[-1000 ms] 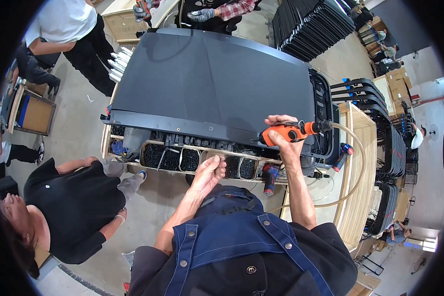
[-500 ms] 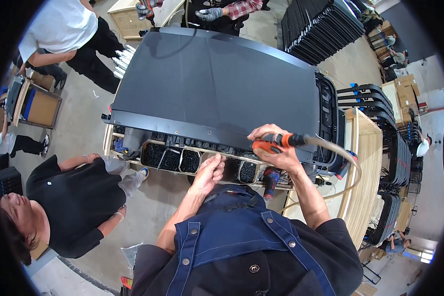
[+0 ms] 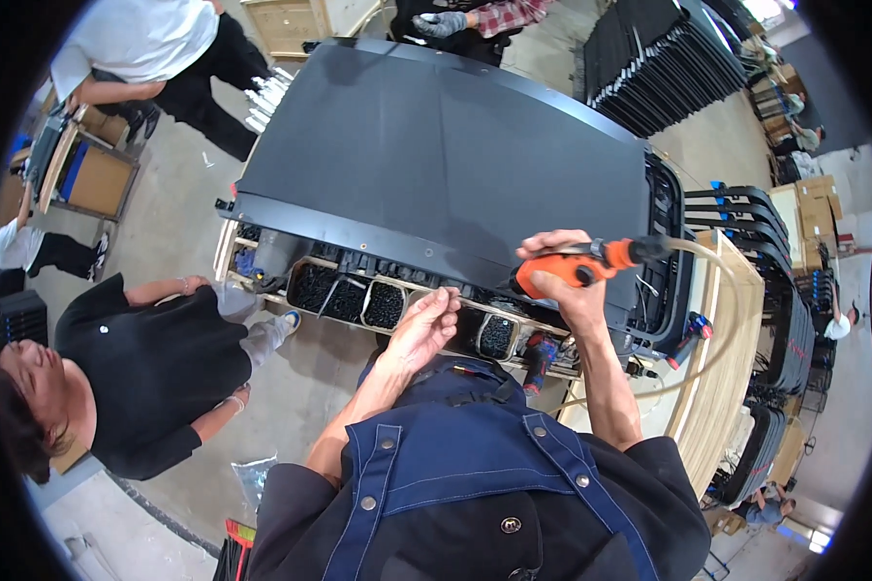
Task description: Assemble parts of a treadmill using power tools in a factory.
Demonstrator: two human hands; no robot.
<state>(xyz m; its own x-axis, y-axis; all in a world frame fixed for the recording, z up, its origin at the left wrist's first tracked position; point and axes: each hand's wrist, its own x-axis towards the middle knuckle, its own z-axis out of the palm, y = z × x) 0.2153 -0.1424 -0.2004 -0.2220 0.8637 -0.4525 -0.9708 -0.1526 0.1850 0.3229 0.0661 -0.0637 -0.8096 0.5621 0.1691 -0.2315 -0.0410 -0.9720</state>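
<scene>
My right hand point(image 3: 583, 300) grips an orange pneumatic screwdriver point(image 3: 562, 272) over the near right edge of a large dark grey panel point(image 3: 358, 145). A pale air hose point(image 3: 731, 310) curves away from the tool's right end. In front of the panel's near edge, the fingertips of my left hand point(image 3: 421, 329) are pinched together; whatever lies between them is too small to make out. Just left of that hand is a bin of small black screws point(image 3: 385, 306). Another bin of dark small parts point(image 3: 497, 336) sits to its right.
A blue and red power drill point(image 3: 541, 360) hangs by the bins, and a second drill point(image 3: 690, 339) lies to the right. A person in black point(image 3: 155, 363) stands at left. Across the panel is a co-worker's gloved hand point(image 3: 440, 24). Stacked black panels point(image 3: 664, 68) stand far right.
The view has shifted, so the scene sits slightly farther right and higher. The screwdriver has tilted in my right hand, showing more of its orange body. My left fingers stay pinched.
</scene>
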